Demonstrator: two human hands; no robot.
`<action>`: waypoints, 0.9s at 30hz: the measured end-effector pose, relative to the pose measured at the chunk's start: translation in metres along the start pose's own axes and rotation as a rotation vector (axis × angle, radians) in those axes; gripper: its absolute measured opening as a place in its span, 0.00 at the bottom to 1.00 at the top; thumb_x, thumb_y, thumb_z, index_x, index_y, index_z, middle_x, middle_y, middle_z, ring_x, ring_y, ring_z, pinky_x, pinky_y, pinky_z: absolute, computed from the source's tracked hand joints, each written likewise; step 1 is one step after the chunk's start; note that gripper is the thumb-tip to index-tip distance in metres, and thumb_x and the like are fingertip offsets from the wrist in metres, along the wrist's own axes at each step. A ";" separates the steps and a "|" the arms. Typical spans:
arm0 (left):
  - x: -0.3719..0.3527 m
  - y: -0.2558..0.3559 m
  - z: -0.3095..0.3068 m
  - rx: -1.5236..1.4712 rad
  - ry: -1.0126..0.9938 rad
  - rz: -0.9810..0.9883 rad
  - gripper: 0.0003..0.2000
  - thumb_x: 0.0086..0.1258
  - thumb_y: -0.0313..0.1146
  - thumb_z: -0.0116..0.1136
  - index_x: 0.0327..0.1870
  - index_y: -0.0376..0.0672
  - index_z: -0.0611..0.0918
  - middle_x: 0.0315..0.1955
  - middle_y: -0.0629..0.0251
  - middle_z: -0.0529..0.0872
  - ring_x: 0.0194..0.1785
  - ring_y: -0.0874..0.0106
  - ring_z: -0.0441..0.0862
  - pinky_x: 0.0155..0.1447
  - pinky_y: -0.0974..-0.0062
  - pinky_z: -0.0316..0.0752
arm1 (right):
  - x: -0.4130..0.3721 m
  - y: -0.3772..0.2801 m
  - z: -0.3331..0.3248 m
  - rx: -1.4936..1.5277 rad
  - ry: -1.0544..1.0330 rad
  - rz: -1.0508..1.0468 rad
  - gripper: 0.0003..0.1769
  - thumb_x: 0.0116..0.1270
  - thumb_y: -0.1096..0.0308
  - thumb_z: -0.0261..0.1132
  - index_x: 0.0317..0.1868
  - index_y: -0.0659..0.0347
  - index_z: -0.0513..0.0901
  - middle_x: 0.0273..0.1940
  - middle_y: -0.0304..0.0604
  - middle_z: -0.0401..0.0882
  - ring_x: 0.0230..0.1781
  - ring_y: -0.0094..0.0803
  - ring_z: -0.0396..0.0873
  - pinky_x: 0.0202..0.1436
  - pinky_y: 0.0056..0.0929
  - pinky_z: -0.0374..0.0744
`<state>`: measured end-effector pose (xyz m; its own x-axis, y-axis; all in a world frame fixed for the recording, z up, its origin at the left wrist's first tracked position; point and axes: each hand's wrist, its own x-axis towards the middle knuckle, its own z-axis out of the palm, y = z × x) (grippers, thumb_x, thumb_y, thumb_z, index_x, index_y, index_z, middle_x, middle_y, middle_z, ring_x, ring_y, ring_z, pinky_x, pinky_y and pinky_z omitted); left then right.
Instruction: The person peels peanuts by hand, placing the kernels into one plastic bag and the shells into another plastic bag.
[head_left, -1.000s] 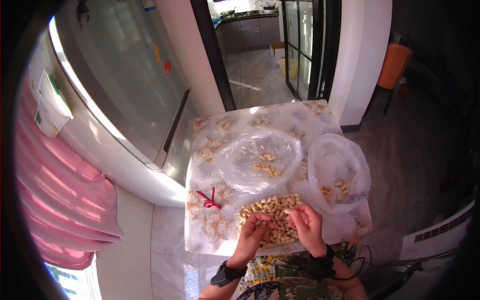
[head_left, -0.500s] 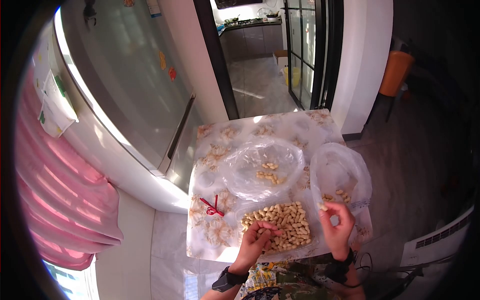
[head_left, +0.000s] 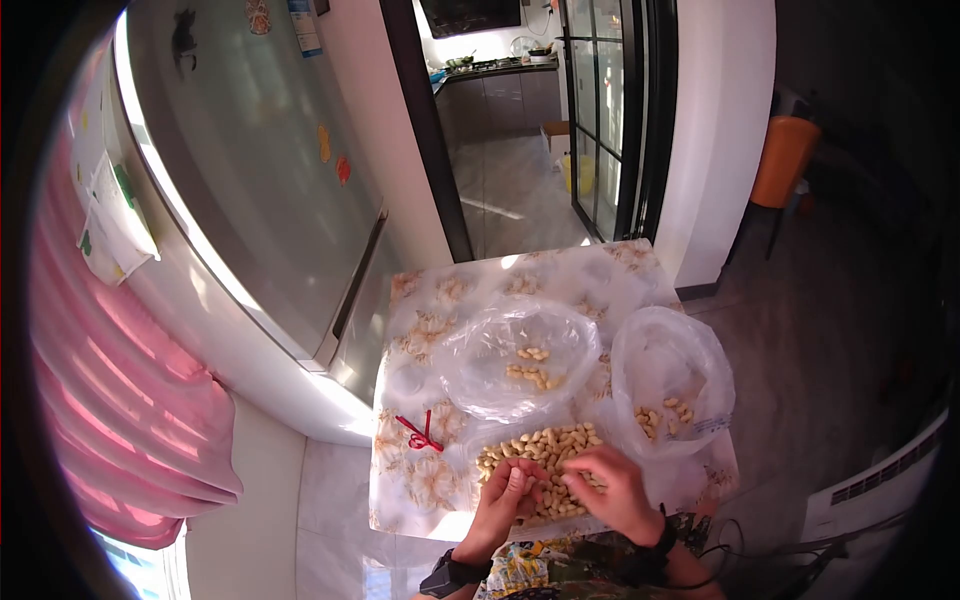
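A clear tray of unshelled peanuts lies at the table's near edge, partly covered by my hands. My left hand is over the tray's left part, fingertips pinched together; what they hold is hidden. Over the right side of the tray, my right hand has bent fingers with a gap to the thumb, and no peanut shows in it. Behind the tray is an open clear plastic bag with a few peanuts inside. To the right stands another open plastic bag, also holding several peanuts.
A red tie lies on the flowered tablecloth at the left. A fridge flanks the table on the left. Beyond the table, a glass-panelled door stands at a kitchen. An orange chair is at the far right.
My right hand has moved left from the right bag to above the tray, and the peanut in its fingertips no longer shows. My left hand stays over the tray. The view has tilted slightly.
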<state>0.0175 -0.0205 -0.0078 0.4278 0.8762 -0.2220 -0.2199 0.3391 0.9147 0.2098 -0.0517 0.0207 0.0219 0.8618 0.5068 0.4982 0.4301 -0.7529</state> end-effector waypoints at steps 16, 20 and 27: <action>-0.002 -0.002 0.000 0.143 -0.033 -0.030 0.22 0.81 0.52 0.45 0.62 0.44 0.69 0.45 0.69 0.80 0.42 0.82 0.78 0.43 0.84 0.75 | -0.005 -0.001 0.030 -0.073 -0.254 -0.033 0.17 0.59 0.68 0.71 0.50 0.59 0.82 0.48 0.41 0.79 0.47 0.41 0.80 0.49 0.37 0.80; -0.002 0.001 0.002 0.124 -0.024 -0.021 0.22 0.81 0.52 0.46 0.62 0.44 0.69 0.44 0.70 0.80 0.42 0.83 0.78 0.43 0.85 0.74 | -0.004 0.002 0.031 -0.037 -0.247 -0.029 0.14 0.58 0.69 0.71 0.44 0.61 0.81 0.45 0.43 0.79 0.45 0.43 0.80 0.46 0.39 0.80; -0.004 0.006 0.005 0.078 -0.047 -0.052 0.19 0.81 0.46 0.48 0.61 0.42 0.70 0.43 0.70 0.78 0.43 0.82 0.75 0.45 0.83 0.73 | -0.009 0.007 0.032 0.019 -0.261 -0.037 0.11 0.58 0.73 0.71 0.41 0.63 0.80 0.38 0.47 0.80 0.37 0.46 0.81 0.39 0.38 0.79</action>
<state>0.0192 -0.0240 0.0006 0.4779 0.8406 -0.2550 -0.1286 0.3541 0.9263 0.1850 -0.0478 -0.0023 -0.2215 0.8845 0.4107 0.4784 0.4655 -0.7446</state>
